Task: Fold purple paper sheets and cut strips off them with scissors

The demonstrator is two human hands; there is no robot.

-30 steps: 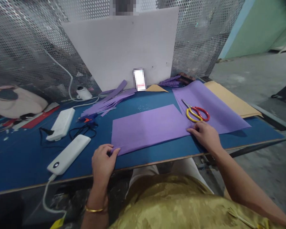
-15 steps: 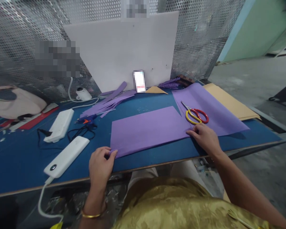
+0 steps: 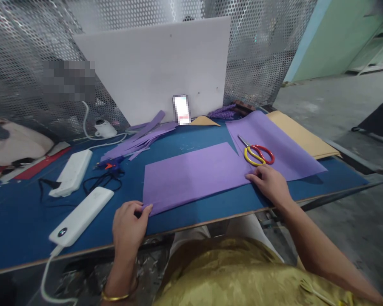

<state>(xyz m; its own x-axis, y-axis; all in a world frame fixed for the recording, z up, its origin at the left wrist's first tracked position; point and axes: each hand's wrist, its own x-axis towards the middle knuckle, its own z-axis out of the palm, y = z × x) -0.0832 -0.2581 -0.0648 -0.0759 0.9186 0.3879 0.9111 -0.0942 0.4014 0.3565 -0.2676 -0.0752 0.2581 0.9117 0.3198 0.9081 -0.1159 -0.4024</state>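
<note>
A folded sheet of purple paper (image 3: 194,176) lies flat on the blue table, its long near edge facing me. My left hand (image 3: 130,223) pinches the near left corner between thumb and fingers. At the near right corner, my right hand (image 3: 270,182) grips the paper with thumb and fingertips closed. Just beyond that hand rest scissors (image 3: 258,154) with one yellow and one red handle loop. They lie on a larger purple sheet (image 3: 281,146), whose far edge curls up.
Purple paper strips (image 3: 140,138) are piled at the back left. White power banks (image 3: 81,216) and dark cables lie on the left. A lit phone (image 3: 181,109) leans against a white board (image 3: 159,68). Tan sheets (image 3: 303,136) lie at the right. The table's front edge (image 3: 204,222) runs close to me.
The whole view has shifted slightly, so things appear a little further left. Both hands keep their hold on the purple paper, with no clear movement against it.
</note>
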